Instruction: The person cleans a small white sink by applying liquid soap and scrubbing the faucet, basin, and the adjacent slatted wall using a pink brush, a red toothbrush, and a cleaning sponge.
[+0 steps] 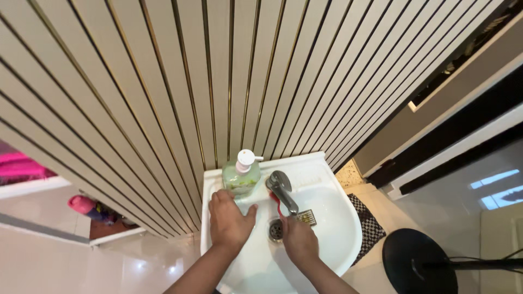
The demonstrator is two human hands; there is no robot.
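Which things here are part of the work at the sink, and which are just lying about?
In use: left hand resting on the white sink rim by the soap pump bottle; right hand holding a red-handled brush under the tap; drain.

Lying about: checkered mat, black round stand base, pink container.

Ribbed beige wall panels (163, 81) (gold-lined) above glossy tiled floor (65, 267).
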